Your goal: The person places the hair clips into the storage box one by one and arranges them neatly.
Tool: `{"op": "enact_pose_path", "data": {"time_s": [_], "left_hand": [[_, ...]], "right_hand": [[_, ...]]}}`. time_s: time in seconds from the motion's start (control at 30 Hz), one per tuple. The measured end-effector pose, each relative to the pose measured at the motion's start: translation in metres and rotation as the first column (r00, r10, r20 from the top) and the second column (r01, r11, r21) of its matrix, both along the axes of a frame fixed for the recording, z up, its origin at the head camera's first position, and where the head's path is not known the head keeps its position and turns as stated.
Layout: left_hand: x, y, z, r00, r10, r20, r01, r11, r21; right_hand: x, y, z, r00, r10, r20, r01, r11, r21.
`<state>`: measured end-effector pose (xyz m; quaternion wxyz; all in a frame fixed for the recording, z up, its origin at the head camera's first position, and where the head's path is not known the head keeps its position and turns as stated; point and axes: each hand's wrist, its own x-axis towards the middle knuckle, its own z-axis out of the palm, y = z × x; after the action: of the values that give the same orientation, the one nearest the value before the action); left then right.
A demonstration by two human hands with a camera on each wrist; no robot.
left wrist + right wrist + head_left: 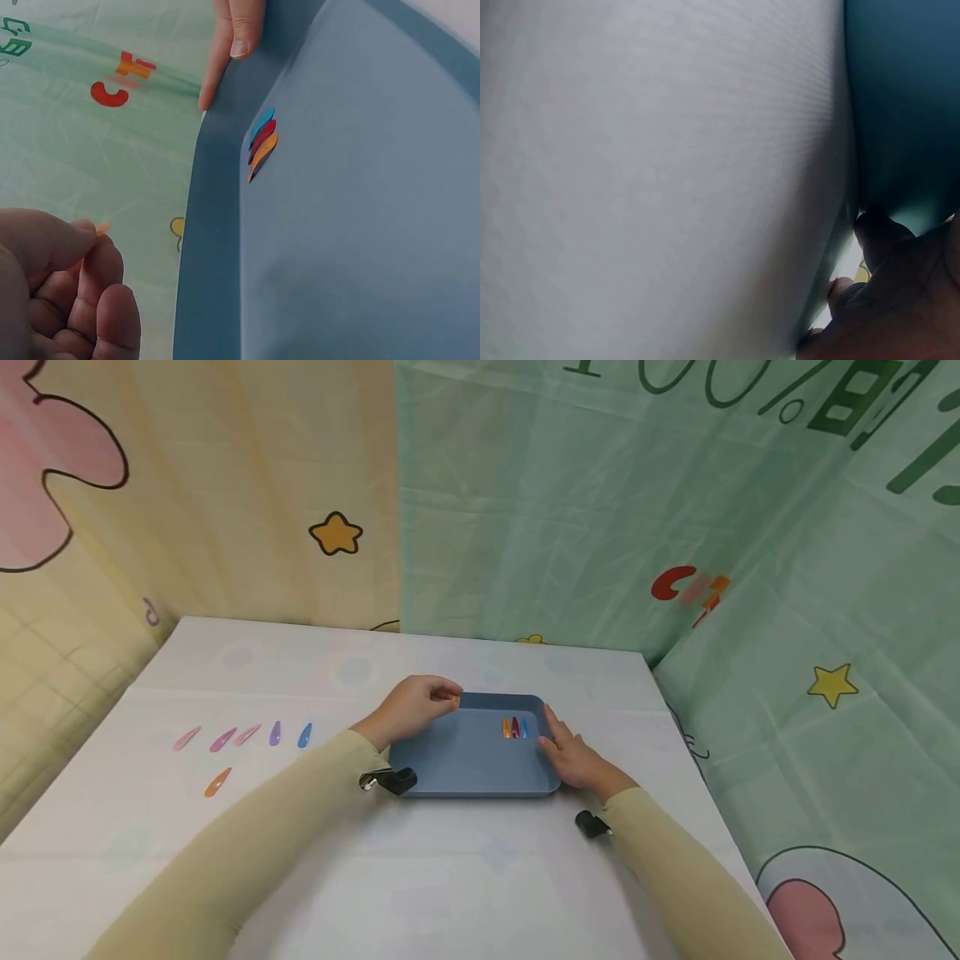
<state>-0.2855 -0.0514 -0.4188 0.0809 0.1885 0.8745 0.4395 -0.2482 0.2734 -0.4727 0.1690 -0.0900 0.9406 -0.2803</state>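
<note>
My left hand (422, 703) is over the far left part of a blue-grey tray (457, 768). Between its thumb and index finger it pinches a small orange hair clip (103, 228), mostly covered by the fingertips. My right hand (576, 762) rests against the tray's right side, fingers extended along the rim and thumb at the inner edge. Inside the tray, near that side, an orange clip (506, 727), a red clip (515, 727) and a blue clip (524, 728) lie side by side. The right wrist view is dark and shows the hand touching the tray wall (900, 112).
Left of the tray, on the white-covered table (465, 877), several teardrop hair clips lie in a loose row, among them a purple clip (275, 733) and a blue one (303, 736). An orange clip (217, 782) lies nearer. Printed curtains (525, 527) stand behind the table.
</note>
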Motion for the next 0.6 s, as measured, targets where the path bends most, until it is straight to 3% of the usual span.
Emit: {"op": "enact_pose_path", "data": {"time_s": [0.37,0.6], "left_hand": [[-0.012,0.034,-0.009,0.998,-0.011,0.068,0.010,1.000,0.027],[-0.014,0.049,-0.015,0.998,-0.013,0.067,0.012,1.000,0.008]], "right_hand": [[0.001,-0.001,0.002,1.000,-0.010,-0.003,0.010,1.000,-0.005],[0.000,0.000,0.002,1.000,0.007,-0.016,-0.007,1.000,-0.001]]}}
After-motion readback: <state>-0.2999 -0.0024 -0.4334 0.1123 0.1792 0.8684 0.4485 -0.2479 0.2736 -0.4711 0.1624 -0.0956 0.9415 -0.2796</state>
